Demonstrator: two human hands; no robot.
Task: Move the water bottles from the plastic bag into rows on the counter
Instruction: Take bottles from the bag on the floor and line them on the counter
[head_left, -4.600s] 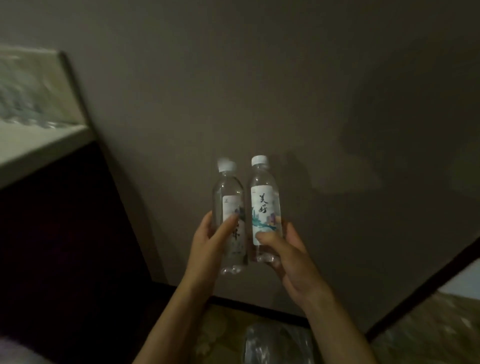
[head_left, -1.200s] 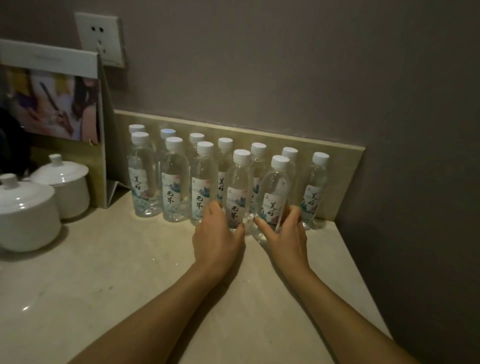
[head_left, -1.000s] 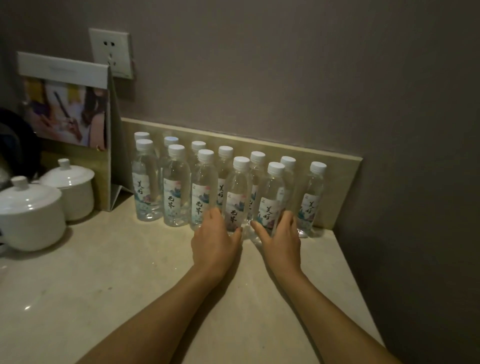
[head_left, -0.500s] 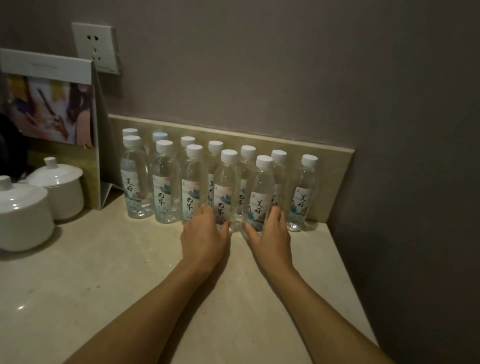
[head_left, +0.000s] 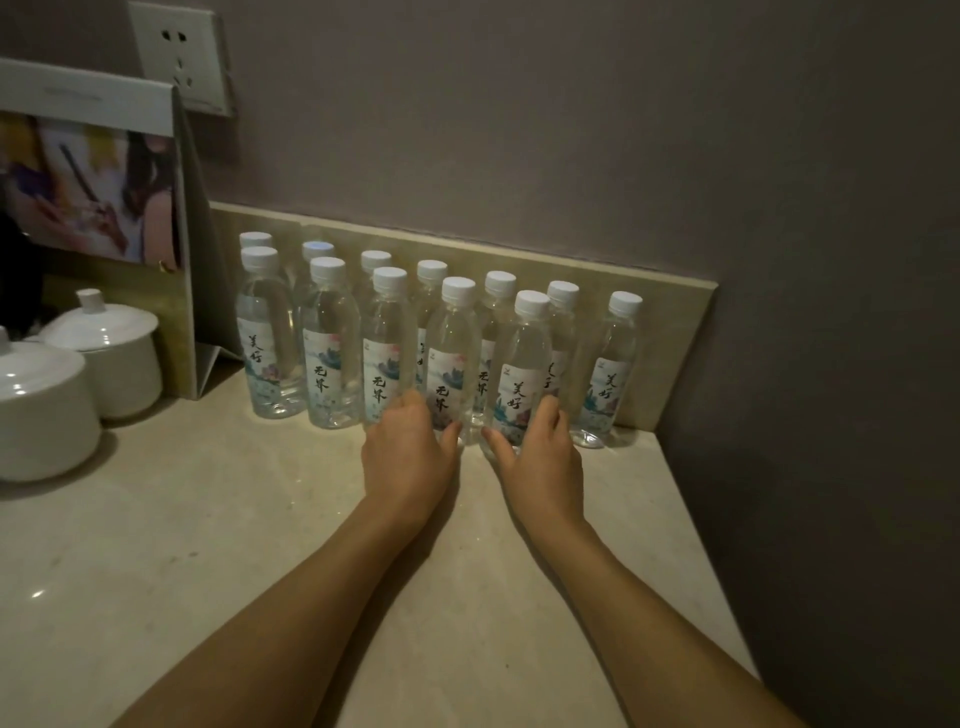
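The pale stone counter (head_left: 208, 545) runs up to a low backsplash (head_left: 670, 312), and I take that backsplash as my mark. Far left of it stands a tall display card (head_left: 93, 176) with a wall socket (head_left: 179, 54) above. In front of the card sit two white lidded pots (head_left: 111, 348).

Against the backsplash stand the water bottles, all upright, long axes vertical, white caps up. The back row (head_left: 431, 291) touches or nearly touches the backsplash; the front row (head_left: 330, 348) stands just before it, labels facing the room. At the right end one lone bottle (head_left: 608, 374) stands beside the backsplash's corner.

The left hand (head_left: 408, 457) curls round the base of the fourth front bottle (head_left: 452, 358), thumb on its right side. The right hand (head_left: 540, 457) wraps the base of the fifth front bottle (head_left: 519, 369), thumb to its left, fingers round its right. That bottle leans a touch rightward at the cap. Both bottles' bases are hidden behind the hands.
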